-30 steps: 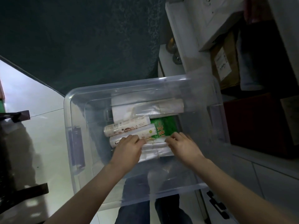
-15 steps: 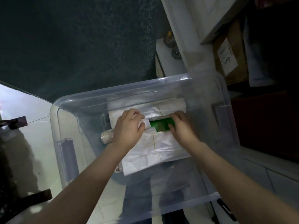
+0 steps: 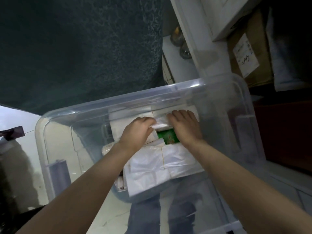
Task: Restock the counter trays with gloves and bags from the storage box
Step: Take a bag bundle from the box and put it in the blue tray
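A clear plastic storage box (image 3: 185,86) fills the middle of the head view. Inside it a flat white pack of plastic bags (image 3: 162,168) lies nearest me. A green packet (image 3: 168,136) shows between my wrists. At the far wall lies a long white bundle of bags (image 3: 130,117). My left hand (image 3: 136,134) and my right hand (image 3: 184,124) both reach over to that bundle, and their fingers curl on its shiny wrapped middle. A white roll (image 3: 108,146) peeks out under my left forearm.
A dark teal textured wall (image 3: 84,48) stands behind the box. Right of the box are a white cabinet edge (image 3: 190,39), a labelled cardboard box (image 3: 244,56) and a dark red block (image 3: 287,132). Pale floor tiles (image 3: 20,157) lie to the left.
Both hands have left the near white pack and moved to the far bundle. The near pack now lies spread flat over the rolls. The camera has moved closer to the box.
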